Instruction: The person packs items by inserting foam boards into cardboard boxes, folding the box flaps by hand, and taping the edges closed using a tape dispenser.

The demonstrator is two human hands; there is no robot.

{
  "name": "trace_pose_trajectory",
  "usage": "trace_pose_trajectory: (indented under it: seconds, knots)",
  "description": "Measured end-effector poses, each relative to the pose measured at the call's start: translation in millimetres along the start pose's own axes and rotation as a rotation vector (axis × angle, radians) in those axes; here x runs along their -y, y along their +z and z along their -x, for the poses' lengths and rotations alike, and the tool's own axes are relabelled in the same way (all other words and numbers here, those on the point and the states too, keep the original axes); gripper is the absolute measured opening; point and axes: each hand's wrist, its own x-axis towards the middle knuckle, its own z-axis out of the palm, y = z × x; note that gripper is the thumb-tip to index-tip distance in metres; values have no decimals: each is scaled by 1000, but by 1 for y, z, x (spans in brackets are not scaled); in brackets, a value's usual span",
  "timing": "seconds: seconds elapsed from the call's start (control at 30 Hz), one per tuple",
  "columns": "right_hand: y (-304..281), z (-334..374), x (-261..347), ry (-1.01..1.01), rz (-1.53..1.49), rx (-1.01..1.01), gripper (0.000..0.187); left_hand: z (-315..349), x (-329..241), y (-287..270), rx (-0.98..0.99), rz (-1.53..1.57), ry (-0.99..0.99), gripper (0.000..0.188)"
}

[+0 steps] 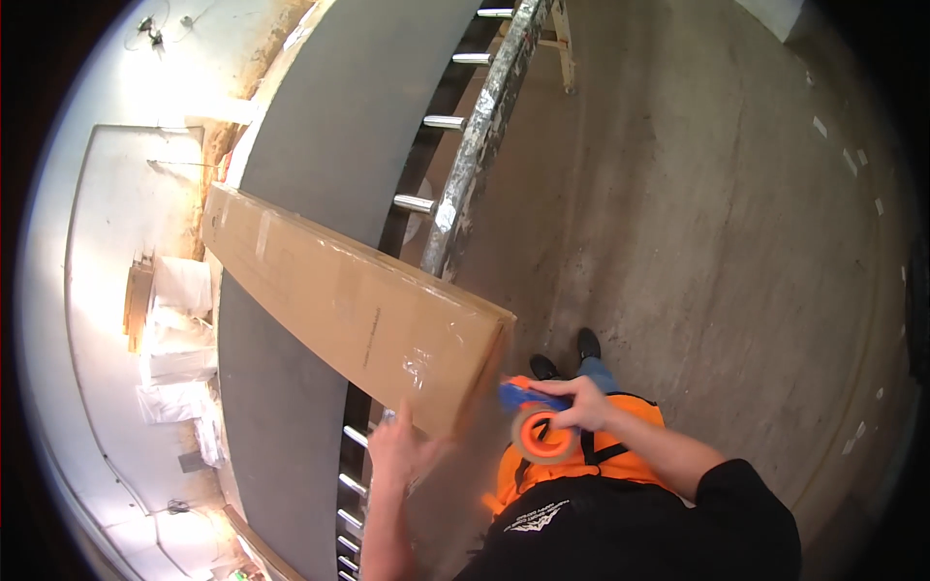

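Note:
A long brown cardboard box (339, 290) lies slantwise across the conveyor, its near end toward me. Shiny clear tape shows on its top face close to that end. My left hand (395, 453) rests at the box's near left corner, index finger stretched along the cardboard and thumb apart. In my right hand (584, 405) is a tape dispenser (520, 392), with a blue and orange head and a roll of tape on an orange hub. It is held just right of the box's near end, in front of my orange workwear. The tape's free end cannot be made out.
A grey conveyor belt (339, 126) runs beside metal rollers (444, 122) and a paint-worn side rail (475, 145). White wrapped packages (182, 320) stand to the left, by a pale wall. Concrete floor (678, 194) spreads to the right.

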Motion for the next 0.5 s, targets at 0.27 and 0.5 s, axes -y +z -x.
trace_pose_trajectory:
  seconds: [0.27,0.5]
  knots:
    - [82,-28,-39,-139,-90,-303,68,-137,-108,32,174,-663,1063,23]
    - [152,-9,-90,-264,114,-421,70,-157,-72,46,-37,-740,1150,26]
